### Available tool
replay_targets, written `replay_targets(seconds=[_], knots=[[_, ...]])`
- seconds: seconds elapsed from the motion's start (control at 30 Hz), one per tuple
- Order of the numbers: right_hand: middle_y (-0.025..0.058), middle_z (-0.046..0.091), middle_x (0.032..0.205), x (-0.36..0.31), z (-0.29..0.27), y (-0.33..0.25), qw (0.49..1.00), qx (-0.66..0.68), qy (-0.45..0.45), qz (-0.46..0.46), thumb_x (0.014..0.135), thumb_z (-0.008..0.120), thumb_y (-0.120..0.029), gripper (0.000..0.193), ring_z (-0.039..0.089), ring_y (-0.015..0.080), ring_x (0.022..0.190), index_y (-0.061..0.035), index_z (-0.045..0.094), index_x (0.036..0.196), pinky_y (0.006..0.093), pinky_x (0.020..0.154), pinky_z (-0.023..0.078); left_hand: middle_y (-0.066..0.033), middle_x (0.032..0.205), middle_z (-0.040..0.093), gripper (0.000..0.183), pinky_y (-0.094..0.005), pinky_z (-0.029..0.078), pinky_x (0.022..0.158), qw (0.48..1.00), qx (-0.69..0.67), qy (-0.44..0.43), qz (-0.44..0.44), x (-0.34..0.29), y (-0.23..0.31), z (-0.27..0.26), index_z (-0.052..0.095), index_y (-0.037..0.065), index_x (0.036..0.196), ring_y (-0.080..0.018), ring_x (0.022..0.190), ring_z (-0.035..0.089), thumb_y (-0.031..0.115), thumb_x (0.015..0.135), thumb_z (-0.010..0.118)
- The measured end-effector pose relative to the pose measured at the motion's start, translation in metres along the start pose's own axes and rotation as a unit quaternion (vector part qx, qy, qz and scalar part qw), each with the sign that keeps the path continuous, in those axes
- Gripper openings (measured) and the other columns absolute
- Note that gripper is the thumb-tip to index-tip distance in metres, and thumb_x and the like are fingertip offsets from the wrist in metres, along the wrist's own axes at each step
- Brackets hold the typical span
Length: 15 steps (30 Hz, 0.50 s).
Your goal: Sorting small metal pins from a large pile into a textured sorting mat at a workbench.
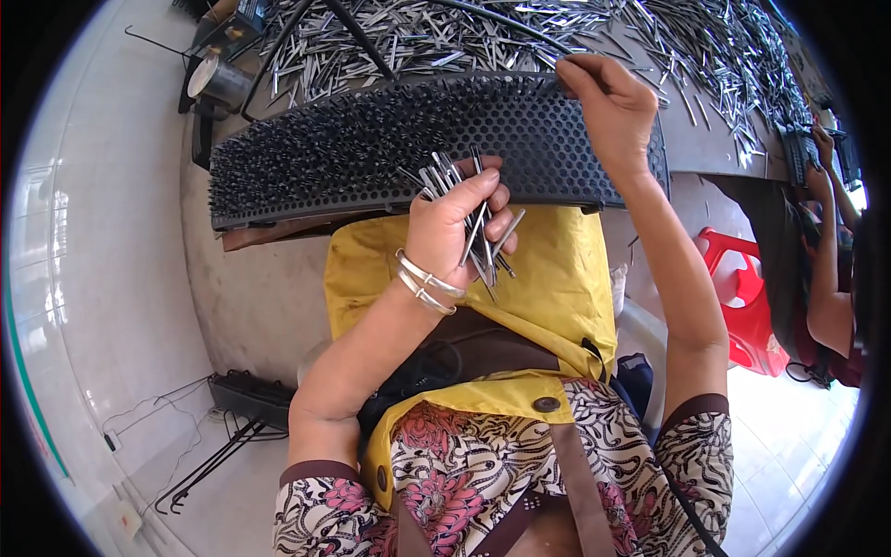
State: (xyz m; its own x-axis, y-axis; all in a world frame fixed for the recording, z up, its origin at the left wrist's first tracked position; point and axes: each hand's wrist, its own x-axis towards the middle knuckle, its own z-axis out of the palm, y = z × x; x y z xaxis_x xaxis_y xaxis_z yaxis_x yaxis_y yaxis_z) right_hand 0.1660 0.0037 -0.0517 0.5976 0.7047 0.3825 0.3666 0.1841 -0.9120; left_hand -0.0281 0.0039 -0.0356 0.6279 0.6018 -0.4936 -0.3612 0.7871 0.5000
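Note:
My left hand (461, 212) is closed round a loose bunch of slim metal rods (480, 243), which stick out above and below the fingers. It hovers over the front edge of a long black perforated rack (529, 139). Dark upright pieces (325, 148) stand densely in the rack's left and middle holes, while bare holes show toward the right. At the rack's far right corner is my right hand (613, 107), thumb and fingers pinched together. Whatever those fingertips may hold is too small to make out.
Behind the rack, the table (691, 139) carries heaps of loose metal rods (464, 42). A metal can (218, 84) stands at the back left. A yellow apron (557, 278) covers my lap. At right are a red plastic stool (747, 297) and another person's arm (826, 269).

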Motion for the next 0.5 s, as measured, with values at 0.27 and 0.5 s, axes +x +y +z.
replay_targets(seconds=[0.27,0.5], knots=[[0.0004,0.062,0.069,0.009,0.006,0.010,0.987,-0.123,-0.016,-0.098,0.077,0.063,-0.003,0.010,0.053,0.0036,0.063,0.0003,0.065,0.086,0.0165,0.060,0.043,-0.0065,0.066,0.050,0.020,-0.0316,0.043,0.041,1.000,-0.005,0.010,0.004,0.000,0.002,-0.001,0.051,0.001,0.099,-0.0146,0.047,0.047,0.008,0.081,0.057],[0.0056,0.059,0.067,0.008,0.009,0.018,0.948,-0.244,-0.044,-0.200,0.074,0.065,-0.007,0.007,0.055,0.0142,0.061,-0.0018,0.063,0.078,0.0245,0.057,0.044,-0.0063,0.066,0.050,0.019,-0.0316,0.042,0.041,1.000,-0.004,0.009,0.006,0.003,0.006,-0.002,0.051,0.002,0.099,-0.0141,0.047,0.047,0.008,0.081,0.056]])
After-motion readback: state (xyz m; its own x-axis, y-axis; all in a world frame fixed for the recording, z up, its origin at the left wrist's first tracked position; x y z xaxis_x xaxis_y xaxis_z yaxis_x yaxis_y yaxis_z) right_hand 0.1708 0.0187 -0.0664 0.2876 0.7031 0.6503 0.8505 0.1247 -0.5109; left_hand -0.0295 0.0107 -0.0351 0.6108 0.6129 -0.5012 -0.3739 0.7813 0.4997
